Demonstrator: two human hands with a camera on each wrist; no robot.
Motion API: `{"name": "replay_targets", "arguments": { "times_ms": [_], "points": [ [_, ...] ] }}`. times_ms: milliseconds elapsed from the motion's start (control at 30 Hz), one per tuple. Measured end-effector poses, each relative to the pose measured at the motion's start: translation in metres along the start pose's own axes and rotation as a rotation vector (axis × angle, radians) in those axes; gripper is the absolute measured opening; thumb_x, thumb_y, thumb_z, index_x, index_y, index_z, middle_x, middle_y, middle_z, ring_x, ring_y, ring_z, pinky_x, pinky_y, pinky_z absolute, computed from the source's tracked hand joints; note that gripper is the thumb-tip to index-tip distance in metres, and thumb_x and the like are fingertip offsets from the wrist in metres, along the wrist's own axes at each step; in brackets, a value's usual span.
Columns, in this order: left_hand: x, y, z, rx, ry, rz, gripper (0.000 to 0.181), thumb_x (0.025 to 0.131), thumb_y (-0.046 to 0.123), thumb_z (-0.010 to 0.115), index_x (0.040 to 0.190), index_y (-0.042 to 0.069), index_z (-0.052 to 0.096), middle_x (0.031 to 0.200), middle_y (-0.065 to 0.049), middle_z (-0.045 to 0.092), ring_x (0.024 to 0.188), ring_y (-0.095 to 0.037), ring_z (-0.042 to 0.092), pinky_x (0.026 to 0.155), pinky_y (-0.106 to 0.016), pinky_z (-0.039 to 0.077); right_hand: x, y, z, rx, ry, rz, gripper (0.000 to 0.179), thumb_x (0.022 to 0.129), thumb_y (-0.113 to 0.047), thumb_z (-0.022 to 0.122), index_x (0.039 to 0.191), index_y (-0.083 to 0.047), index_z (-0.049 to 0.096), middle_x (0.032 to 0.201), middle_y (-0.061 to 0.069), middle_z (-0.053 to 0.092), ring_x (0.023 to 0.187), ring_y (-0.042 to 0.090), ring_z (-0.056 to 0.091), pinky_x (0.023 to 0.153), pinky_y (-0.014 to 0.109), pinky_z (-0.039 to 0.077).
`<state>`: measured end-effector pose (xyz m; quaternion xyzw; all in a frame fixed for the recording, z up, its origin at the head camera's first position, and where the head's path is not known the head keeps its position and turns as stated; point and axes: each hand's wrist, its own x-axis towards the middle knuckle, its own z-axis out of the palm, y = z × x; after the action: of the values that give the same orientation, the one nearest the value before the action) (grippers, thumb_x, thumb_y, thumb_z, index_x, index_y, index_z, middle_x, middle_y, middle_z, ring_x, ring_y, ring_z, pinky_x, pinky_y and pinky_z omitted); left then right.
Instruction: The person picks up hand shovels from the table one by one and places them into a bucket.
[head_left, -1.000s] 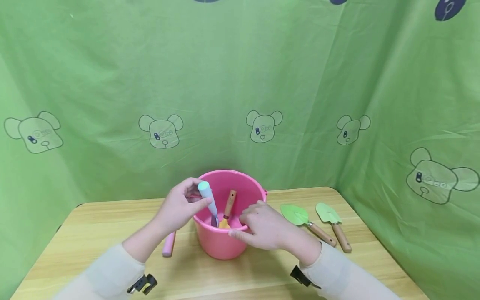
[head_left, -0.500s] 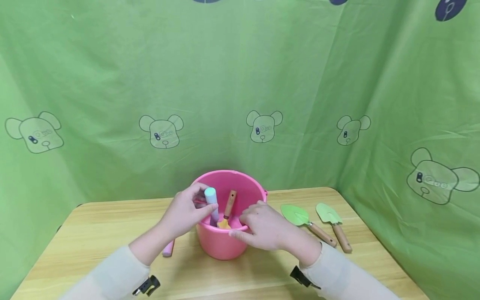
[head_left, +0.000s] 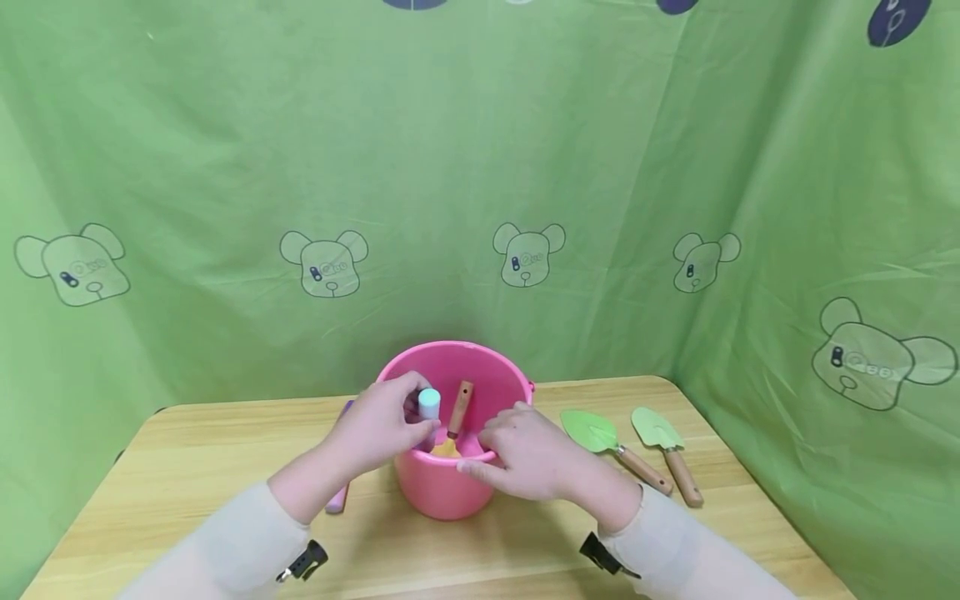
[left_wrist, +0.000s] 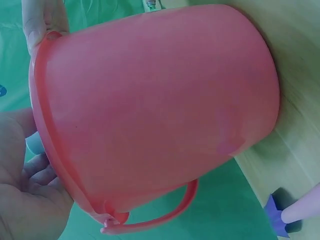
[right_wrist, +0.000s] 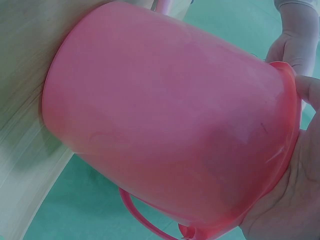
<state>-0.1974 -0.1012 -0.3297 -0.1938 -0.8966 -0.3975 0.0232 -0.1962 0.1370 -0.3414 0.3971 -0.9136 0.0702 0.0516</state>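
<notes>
Left hand (head_left: pixel 382 425), fingers pinching light-blue round tool handle (head_left: pixel 430 407), roughly upright, inside left part of round pink plastic bucket (head_left: pixel 445 487); can't see its lower end from here. Right hand (head_left: pixel 528 450) grips near-right rim, thumb outside. Yellow tool with wooden handle (head_left: pixel 461 408) inside. Bench (head_left: pixel 187 475): pink-handled purple tool (head_left: pixel 337 500) left, leaf-shaped green trowel (head_left: pixel 591 430) and paler green trowel (head_left: pixel 656 428) right.

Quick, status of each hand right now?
Left hand: holding a light-blue handle, partly inside the pink bucket.
Right hand: gripping the bucket's rim.

Head view faces forward-down; 2 close wrist views share the bucket (left_wrist: pixel 155 107).
</notes>
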Motion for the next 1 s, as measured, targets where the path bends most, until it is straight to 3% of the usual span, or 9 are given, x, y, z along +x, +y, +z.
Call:
{"name": "replay_targets", "arguments": {
  "times_ms": [200, 367, 633, 833, 1000],
  "points": [
    [0.003, 0.004, 0.004, 0.102, -0.010, 0.038, 0.026, 0.082, 0.014, 0.081, 0.095, 0.016, 0.058, 0.075, 0.008, 0.060, 0.067, -0.012, 0.058, 0.063, -0.029, 0.051, 0.001, 0.000, 0.000, 0.000, 0.009, -0.017, 0.052, 0.098, -0.063, 0.044, 0.064, -0.024, 0.046, 0.062, -0.013, 0.042, 0.064, 0.007, 0.043, 0.082, 0.036, 0.040],
    [0.008, 0.009, 0.008, 0.161, -0.003, 0.070, 0.023, 0.082, 0.013, 0.079, 0.095, 0.013, 0.060, 0.078, 0.007, 0.060, 0.069, -0.011, 0.056, 0.067, -0.029, 0.051, 0.000, 0.000, 0.001, -0.002, 0.021, -0.027, 0.051, 0.099, -0.062, 0.045, 0.064, -0.024, 0.047, 0.063, -0.014, 0.042, 0.064, 0.006, 0.042, 0.080, 0.035, 0.039],
    [0.024, 0.013, 0.011, 0.183, -0.022, 0.008, 0.022, 0.085, 0.012, 0.076, 0.100, 0.009, 0.060, 0.083, 0.002, 0.063, 0.073, -0.013, 0.060, 0.070, -0.031, 0.053, -0.001, 0.001, 0.001, -0.007, 0.023, -0.022, 0.052, 0.099, -0.063, 0.043, 0.064, -0.025, 0.047, 0.063, -0.014, 0.042, 0.065, 0.006, 0.043, 0.082, 0.035, 0.040],
    [0.035, 0.011, 0.012, 0.205, -0.035, -0.052, 0.027, 0.086, 0.012, 0.076, 0.106, 0.008, 0.059, 0.084, 0.001, 0.064, 0.071, -0.013, 0.061, 0.064, -0.028, 0.052, 0.000, 0.001, 0.001, -0.001, 0.015, -0.021, 0.051, 0.099, -0.063, 0.042, 0.065, -0.025, 0.047, 0.064, -0.014, 0.043, 0.065, 0.006, 0.043, 0.081, 0.035, 0.039],
    [0.042, 0.010, 0.014, 0.226, -0.036, -0.051, 0.025, 0.086, 0.012, 0.075, 0.105, 0.008, 0.059, 0.084, 0.000, 0.064, 0.070, -0.013, 0.061, 0.063, -0.028, 0.052, -0.001, 0.001, 0.000, -0.004, 0.017, -0.023, 0.051, 0.099, -0.063, 0.043, 0.065, -0.025, 0.046, 0.064, -0.014, 0.042, 0.065, 0.006, 0.042, 0.081, 0.036, 0.039]
  ]
}}
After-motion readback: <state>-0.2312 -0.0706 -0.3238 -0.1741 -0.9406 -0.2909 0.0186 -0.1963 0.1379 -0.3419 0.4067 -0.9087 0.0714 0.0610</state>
